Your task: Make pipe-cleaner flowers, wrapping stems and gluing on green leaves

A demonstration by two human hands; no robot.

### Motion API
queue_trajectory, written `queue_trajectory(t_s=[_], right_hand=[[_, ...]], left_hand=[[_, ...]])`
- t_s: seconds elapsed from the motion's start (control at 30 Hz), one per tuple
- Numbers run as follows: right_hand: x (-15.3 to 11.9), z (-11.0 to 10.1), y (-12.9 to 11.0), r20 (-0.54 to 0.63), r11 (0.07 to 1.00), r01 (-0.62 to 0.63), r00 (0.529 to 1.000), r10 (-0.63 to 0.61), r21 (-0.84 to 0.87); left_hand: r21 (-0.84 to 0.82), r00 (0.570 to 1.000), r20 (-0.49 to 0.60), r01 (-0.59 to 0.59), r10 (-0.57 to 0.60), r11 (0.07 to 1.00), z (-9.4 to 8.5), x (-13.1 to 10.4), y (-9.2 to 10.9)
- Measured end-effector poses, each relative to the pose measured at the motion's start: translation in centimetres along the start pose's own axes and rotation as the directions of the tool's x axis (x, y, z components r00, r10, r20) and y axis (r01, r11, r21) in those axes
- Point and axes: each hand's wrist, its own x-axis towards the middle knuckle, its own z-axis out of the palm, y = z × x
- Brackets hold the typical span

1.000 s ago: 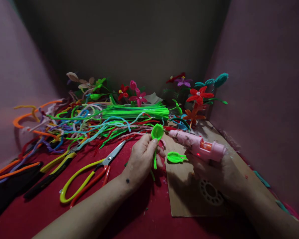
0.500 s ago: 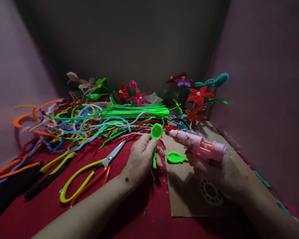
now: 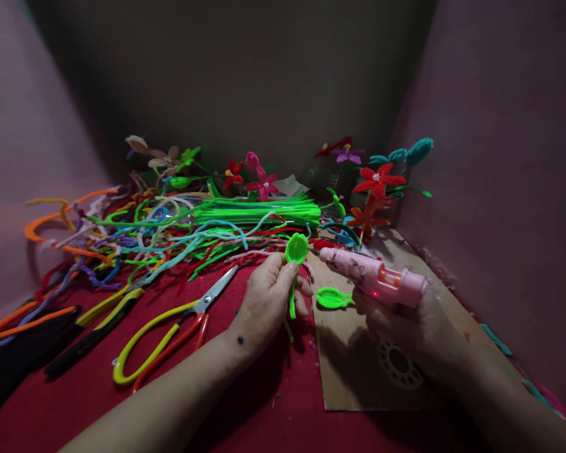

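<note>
My left hand [image 3: 271,292] pinches a bright green pipe-cleaner leaf [image 3: 297,250] by its stem, with the cupped oval end up and the stem ends hanging below my fingers. Wrapped round the handle of a pink hot glue gun [image 3: 375,277], my right hand [image 3: 400,330] holds it with the nozzle toward the leaf, a short gap between them. A red light glows on the gun's side. Under the gun, a second green pipe-cleaner leaf [image 3: 332,298] lies on a brown board [image 3: 344,377], its stem end hidden by my right hand.
Scissors [image 3: 202,305] with yellow and red handles lie on the red cloth [image 3: 193,402], beside yellow-black pliers [image 3: 97,333]. Loose pipe cleaners [image 3: 136,239] and a green bundle [image 3: 259,211] spread behind. Pipe-cleaner flowers [image 3: 262,184] stand at the back. A white ring with holes [image 3: 417,379] lies on the board.
The glue gun in my right hand has shifted very slightly, its nozzle a little lower. My left hand and the leaf stay almost still.
</note>
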Motion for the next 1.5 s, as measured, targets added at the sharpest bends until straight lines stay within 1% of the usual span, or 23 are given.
queue_trajectory(t_s=[0.07, 0.23, 0.27, 0.4, 0.6, 0.8, 0.87, 0.93, 1.1, 1.17, 1.3, 1.4, 1.5], right_hand=[[-0.02, -0.01, 0.03, 0.009, 1.000, 0.000, 1.000, 0.000, -0.006], [0.10, 0.13, -0.14, -0.045, 0.989, 0.134, 0.990, -0.137, -0.054], [0.09, 0.15, -0.17, -0.046, 0.989, 0.132, 0.990, -0.135, -0.062], [-0.03, 0.05, -0.22, -0.034, 0.997, 0.045, 0.998, -0.048, -0.065], [0.04, -0.20, -0.22, -0.048, 0.993, 0.094, 0.994, -0.097, -0.069], [0.10, -0.08, -0.29, -0.074, 0.994, 0.081, 0.994, -0.086, -0.073], [0.08, -0.08, -0.37, -0.063, 0.995, 0.075, 0.995, -0.079, -0.070], [0.05, -0.08, -0.48, -0.042, 0.996, 0.070, 0.996, -0.073, -0.059], [0.06, -0.02, -0.49, -0.033, 0.997, 0.066, 0.997, -0.067, -0.040], [0.05, 0.01, -0.27, -0.017, 0.997, 0.072, 0.997, -0.073, -0.039], [-0.03, 0.05, 0.10, -0.025, 0.996, 0.082, 0.996, -0.082, -0.025], [-0.04, 0.06, -0.02, 0.003, 0.997, 0.077, 0.997, -0.077, -0.024], [0.01, 0.10, -0.32, -0.007, 0.993, 0.117, 0.993, -0.117, -0.020]], left_hand=[[-0.001, 1.000, -0.002, -0.001, 0.001, 1.000, 0.01, -0.03, 0.02], [0.020, 1.000, -0.003, -0.004, 0.004, 1.000, -0.02, -0.07, 0.06], [0.028, 1.000, -0.001, -0.007, 0.007, 1.000, -0.02, -0.08, 0.08], [0.048, 1.000, 0.006, -0.014, 0.013, 0.999, 0.06, -0.12, 0.16], [0.084, 0.999, -0.005, -0.034, 0.034, 0.996, 0.07, -0.05, -0.10], [0.115, 0.999, -0.022, -0.032, 0.035, 0.993, 0.14, -0.17, -0.01], [0.127, 0.999, -0.024, -0.029, 0.032, 0.991, 0.15, -0.21, 0.04], [0.114, 0.999, -0.014, -0.028, 0.030, 0.993, 0.12, -0.20, 0.01], [0.069, 1.000, -0.002, -0.025, 0.025, 0.997, 0.01, -0.06, -0.10], [0.067, 1.000, -0.002, -0.024, 0.024, 0.997, -0.02, -0.01, -0.09], [0.064, 1.000, -0.009, -0.016, 0.017, 0.998, -0.06, 0.01, 0.03], [0.052, 1.000, -0.014, -0.007, 0.008, 0.999, -0.02, -0.04, 0.20], [0.059, 1.000, -0.019, -0.006, 0.008, 0.998, 0.07, -0.05, 0.33]])
